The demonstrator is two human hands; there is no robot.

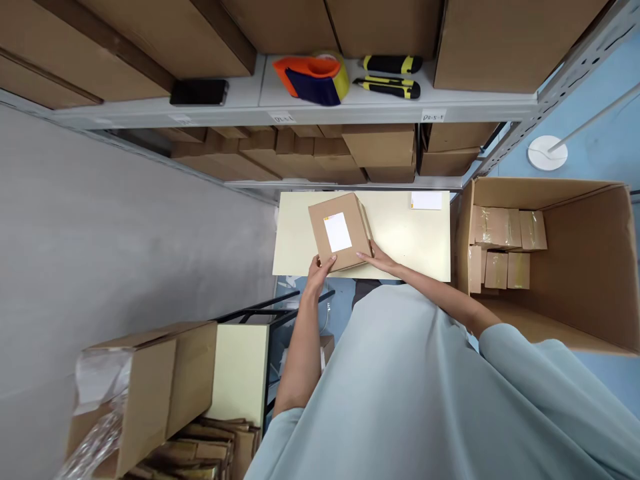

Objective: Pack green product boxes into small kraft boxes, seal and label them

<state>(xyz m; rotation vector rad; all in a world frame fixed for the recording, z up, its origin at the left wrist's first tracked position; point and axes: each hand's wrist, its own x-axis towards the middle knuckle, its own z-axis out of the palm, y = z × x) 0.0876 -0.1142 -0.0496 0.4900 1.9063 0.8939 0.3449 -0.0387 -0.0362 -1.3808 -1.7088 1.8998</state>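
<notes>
A closed brown cardboard box with a white label on its top sits at an angle over the pale table. My left hand grips its near left corner, thumb on the top face. At the near right side my right hand holds the same box, its thumb also on top and the other fingers along the side. Whether the box rests fully on the table or is slightly raised, I cannot tell.
A tape dispenser, utility knives and a black phone lie on the shelf. White labels lie at the table's back right. Right stands a large open carton holding small taped boxes; left, another carton.
</notes>
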